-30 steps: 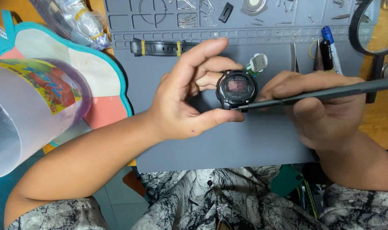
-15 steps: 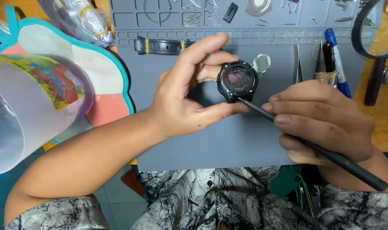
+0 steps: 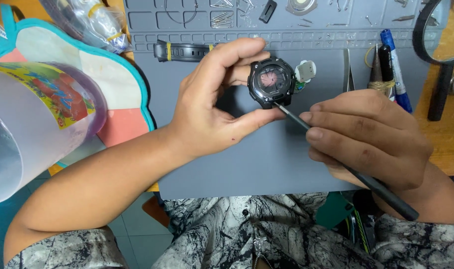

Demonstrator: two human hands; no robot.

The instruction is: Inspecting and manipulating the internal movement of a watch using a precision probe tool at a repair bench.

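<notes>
My left hand (image 3: 214, 107) grips a black watch case (image 3: 271, 81) between thumb and fingers, its round face turned up, above a grey work mat (image 3: 267, 159). My right hand (image 3: 369, 139) holds a thin black tool (image 3: 359, 174) like a pen. The tool's tip touches the lower edge of the watch case. A small white part (image 3: 305, 71) lies just right of the case.
A black watch strap (image 3: 182, 51) lies on the mat behind my left hand. Pens and tweezers (image 3: 386, 65) lie at the right, a magnifier (image 3: 441, 45) beyond them. A clear plastic jug (image 3: 32, 124) stands at the left. Small parts fill the mat's top tray (image 3: 227, 15).
My right hand turned the tool from lying flat across the case to pointing its tip at the case's lower edge. The left hand raised the case a little.
</notes>
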